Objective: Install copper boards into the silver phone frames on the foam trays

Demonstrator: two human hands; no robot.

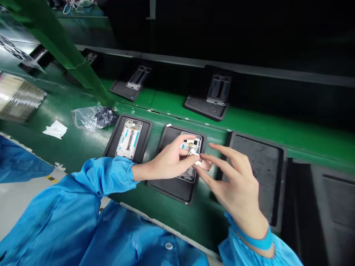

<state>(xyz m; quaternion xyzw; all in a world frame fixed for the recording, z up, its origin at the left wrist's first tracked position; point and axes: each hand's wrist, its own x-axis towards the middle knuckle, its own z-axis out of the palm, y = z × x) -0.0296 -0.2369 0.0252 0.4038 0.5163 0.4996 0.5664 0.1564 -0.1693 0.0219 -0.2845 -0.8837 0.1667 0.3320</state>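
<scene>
**Both hands on the middle frame**

Your left hand (169, 162) reaches in from the left with the fingers loosely curled and narrow. Its fingertips lie on the frame (195, 142) in the middle tray (172, 186). You cannot tell whether thumb and forefinger pinch anything there.

Your right hand (235, 188) comes from the lower right. Thumb and forefinger are closed on a small pale part (203, 164) at the frame's right edge, touching or just above it. The other fingers are spread wide over the gap to the right tray (257, 162).

The frame lies flat in the tray's recess, its upper end clear and its lower half under your fingers.

The left tray (111, 149) lies just beside the middle one and carries a second frame (129, 138). The trays sit close together, with only narrow green strips between them. The bench edge runs right below the middle tray, near your sleeves. A bag (93, 117) and a white wipe (55, 129) lie further left, well apart from your hands. Two far trays (205, 107) sit beyond, across a green strip.
</scene>
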